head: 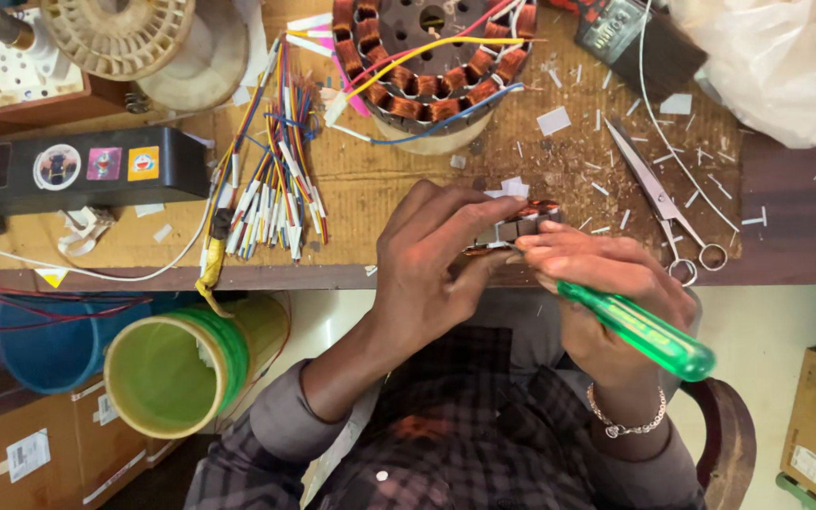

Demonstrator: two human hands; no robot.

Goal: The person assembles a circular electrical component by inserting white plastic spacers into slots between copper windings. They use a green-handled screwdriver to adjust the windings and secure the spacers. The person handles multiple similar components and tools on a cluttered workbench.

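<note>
At the counter's (351,179) near edge, our left hand (427,260) fingers clasp a small copper-wound metal stator (514,227); our right hand (606,283) grips a green translucent-handled screwdriver (639,331), handle slanting toward our right, tip at the stator.

My left hand (432,260) grips a copper-wound stator (512,225) at the workbench (370,179) edge; my right hand (597,274) holds a green-handled screwdriver (644,331) against it. Scissors (663,203) lie just right.

A single view is provided, taken from head height and directed steeply downward. The workbench (351,179) edge is seen at close range, with the lap and floor included below it.
</note>
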